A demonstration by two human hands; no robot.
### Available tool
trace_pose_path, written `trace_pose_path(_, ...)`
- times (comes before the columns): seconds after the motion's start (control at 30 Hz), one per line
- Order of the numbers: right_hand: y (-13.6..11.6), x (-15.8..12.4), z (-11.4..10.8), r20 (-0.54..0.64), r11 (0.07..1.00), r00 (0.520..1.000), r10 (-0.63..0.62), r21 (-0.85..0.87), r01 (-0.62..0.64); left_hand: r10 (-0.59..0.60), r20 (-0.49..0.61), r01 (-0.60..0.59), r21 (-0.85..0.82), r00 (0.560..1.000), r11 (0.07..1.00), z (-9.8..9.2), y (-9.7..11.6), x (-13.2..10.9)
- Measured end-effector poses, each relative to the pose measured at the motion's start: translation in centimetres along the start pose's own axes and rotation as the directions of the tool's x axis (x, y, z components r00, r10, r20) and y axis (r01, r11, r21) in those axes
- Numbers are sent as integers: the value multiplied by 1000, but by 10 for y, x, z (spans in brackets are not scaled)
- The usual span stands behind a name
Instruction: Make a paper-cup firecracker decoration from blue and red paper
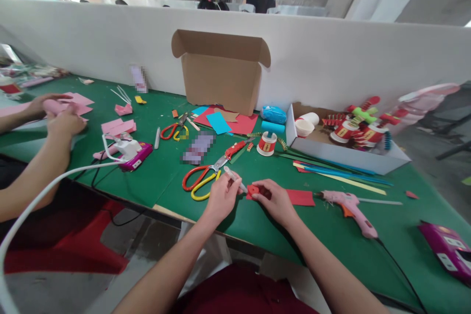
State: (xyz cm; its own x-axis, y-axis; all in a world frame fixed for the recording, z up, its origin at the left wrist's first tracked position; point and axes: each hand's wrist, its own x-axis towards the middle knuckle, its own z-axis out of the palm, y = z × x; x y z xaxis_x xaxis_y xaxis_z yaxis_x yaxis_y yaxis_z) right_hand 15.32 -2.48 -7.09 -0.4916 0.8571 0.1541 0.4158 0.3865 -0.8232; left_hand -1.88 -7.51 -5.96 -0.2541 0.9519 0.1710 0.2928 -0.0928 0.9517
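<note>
My left hand [224, 196] is closed around a whitish pen-like stick [235, 180], its tip pointing at a small red paper piece [252, 191]. Pinched in the fingers of my right hand [273, 200] is that same red piece, just above the green table. A flat red paper strip [300, 197] lies to the right of my right hand. Scissors with red and yellow handles [201, 182] rest beyond my left hand, and a red-handled cutter [235, 149] lies by their blades. The pink glue gun [351, 211] is on its side at the right.
An open white box [382, 159] holds cups and paper figures. A red-and-white cup [266, 144], colored paper strips [342, 172] and stacked sheets [243, 121] lie ahead. Purple power strips [138, 157] sit at both sides. Another person's hands [64, 113] hold pink paper at the left.
</note>
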Motion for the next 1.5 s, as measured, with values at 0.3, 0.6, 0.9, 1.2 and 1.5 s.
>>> trace_pose_path(0.3, 0, 1, 0, 5, 1000, 1000, 5, -5, -5, 1, -20, -1, 10, 1000, 1000, 0, 3, -4)
trace_pose_path(0.6, -3, 0, -1, -2, 1000, 1000, 10, -9, -10, -4, -164, -40, -268, 986, 962, -4, 2, 4)
trace_pose_path(0.9, 1, 0, 1, -24, 1000, 1000, -2, -19, 2, 237, 56, -241, 83, 970, 967, -7, 5, -4)
trace_pose_path(1.2, -6, 0, 0, -33, 1000, 999, -13, -27, 12, 366, 311, -473, 429, 877, 770, 2, 6, -10)
trace_pose_path(1.5, -9, 0, -1, 1, 995, 997, 71, 68, -71, 379, 394, -547, 594, 837, 590, 6, 7, -14)
